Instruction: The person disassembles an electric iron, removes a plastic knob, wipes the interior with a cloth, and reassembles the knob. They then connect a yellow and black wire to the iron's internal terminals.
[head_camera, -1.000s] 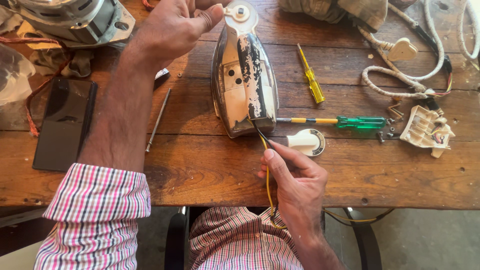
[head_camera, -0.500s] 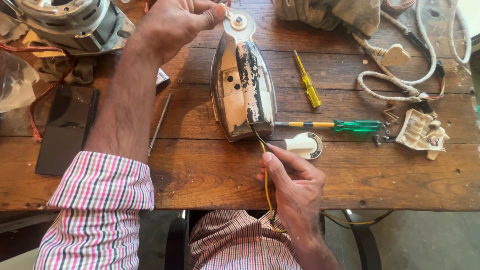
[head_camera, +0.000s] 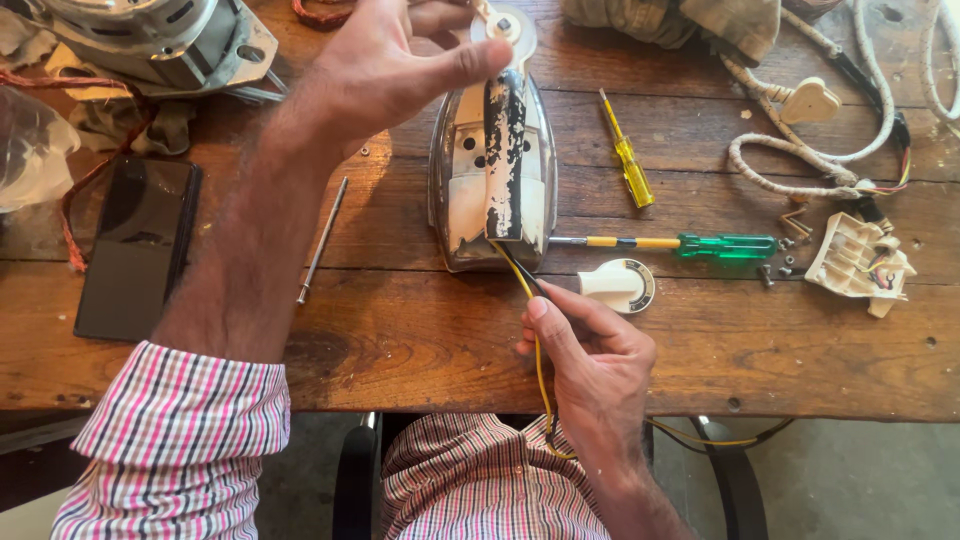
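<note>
Two wires, yellow and black (head_camera: 520, 275), run from the rear of the old metal iron (head_camera: 490, 190) lying mid-table. The right hand (head_camera: 590, 360) pinches them near the iron, as it did a second ago. The left hand (head_camera: 395, 70) has risen, its fingers now closed on the chipped handle's front end. A green-handled screwdriver (head_camera: 690, 244) and a white dial knob (head_camera: 618, 285) lie just beside the right hand.
</note>
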